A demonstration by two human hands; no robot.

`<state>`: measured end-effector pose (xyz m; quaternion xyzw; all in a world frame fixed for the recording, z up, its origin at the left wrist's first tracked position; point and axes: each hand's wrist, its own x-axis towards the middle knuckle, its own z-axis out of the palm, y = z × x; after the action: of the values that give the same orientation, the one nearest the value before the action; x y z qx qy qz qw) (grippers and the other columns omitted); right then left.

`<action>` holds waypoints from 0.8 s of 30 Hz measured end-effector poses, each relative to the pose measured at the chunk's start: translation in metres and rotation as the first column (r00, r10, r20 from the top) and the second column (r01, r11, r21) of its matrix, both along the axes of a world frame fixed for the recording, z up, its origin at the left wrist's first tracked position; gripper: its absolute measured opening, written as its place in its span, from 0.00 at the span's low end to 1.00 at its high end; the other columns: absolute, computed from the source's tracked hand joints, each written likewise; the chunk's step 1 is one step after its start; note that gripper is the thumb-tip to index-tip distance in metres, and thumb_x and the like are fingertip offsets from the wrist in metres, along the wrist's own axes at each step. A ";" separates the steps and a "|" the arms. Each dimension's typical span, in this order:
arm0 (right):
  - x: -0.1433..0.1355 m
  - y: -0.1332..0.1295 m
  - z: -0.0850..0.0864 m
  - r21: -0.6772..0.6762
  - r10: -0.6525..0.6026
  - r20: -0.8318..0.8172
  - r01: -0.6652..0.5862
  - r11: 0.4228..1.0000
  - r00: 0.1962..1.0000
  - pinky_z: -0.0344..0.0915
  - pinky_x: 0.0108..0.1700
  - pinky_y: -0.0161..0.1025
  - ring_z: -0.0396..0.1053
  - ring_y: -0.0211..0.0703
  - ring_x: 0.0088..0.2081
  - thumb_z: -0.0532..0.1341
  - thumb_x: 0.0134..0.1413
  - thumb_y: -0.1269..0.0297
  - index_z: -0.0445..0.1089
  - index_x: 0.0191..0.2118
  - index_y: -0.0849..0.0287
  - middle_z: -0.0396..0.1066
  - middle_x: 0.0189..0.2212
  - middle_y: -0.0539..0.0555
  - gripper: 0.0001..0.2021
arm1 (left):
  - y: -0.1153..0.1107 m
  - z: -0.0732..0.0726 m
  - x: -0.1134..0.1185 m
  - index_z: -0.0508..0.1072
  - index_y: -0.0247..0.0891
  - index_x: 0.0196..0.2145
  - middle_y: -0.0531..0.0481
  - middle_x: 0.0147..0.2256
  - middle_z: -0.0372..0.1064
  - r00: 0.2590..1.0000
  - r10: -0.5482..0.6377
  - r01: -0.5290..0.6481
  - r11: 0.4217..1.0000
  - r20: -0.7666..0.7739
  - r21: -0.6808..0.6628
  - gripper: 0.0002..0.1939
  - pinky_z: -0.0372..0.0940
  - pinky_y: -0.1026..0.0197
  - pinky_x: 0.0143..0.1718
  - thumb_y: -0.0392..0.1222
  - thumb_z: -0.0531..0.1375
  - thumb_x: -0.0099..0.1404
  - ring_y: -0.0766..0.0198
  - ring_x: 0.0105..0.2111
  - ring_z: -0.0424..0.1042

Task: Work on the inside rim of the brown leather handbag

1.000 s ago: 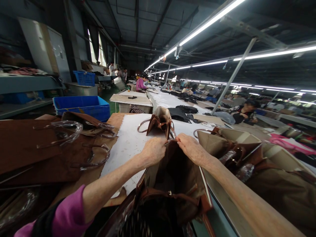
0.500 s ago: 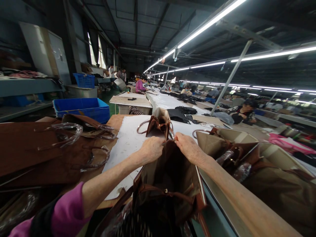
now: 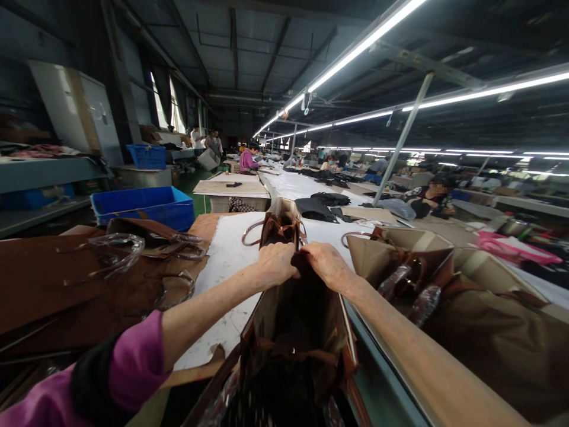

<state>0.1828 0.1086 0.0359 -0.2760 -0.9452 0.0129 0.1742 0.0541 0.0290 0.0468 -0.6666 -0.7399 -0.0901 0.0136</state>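
- Both hands pinch far rim of open brown bag (image 3: 297, 332): left hand (image 3: 278, 264) and right hand (image 3: 326, 265) side by side, fingers clamped on rim.
- Bag stands between forearms, long axis running away from body, mouth up.
- Second bag (image 3: 280, 225) just beyond knuckles.

Bare forearms, left sleeve (image 3: 133, 367) pink with black cuff

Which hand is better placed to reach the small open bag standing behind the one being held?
Probably the left hand: it sits directly below the small open bag; the right hand lies further right on the brown bag.
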 end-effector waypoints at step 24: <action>0.027 0.013 -0.011 -0.448 -0.123 -0.232 0.006 0.894 0.965 0.58 0.40 0.37 0.65 0.43 0.38 0.62 0.37 0.66 0.64 0.43 0.58 0.69 0.37 0.52 0.21 | 0.030 -0.003 -0.003 0.74 0.42 0.29 0.51 0.28 0.70 0.982 -0.189 0.188 0.977 0.003 0.104 0.09 0.59 0.65 0.31 0.45 0.55 0.56 0.61 0.33 0.68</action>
<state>0.2094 0.1216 0.0254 -0.3358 -0.8773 0.2571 0.2269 0.0511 0.0588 0.0434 -0.7315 -0.6679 -0.1331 0.0348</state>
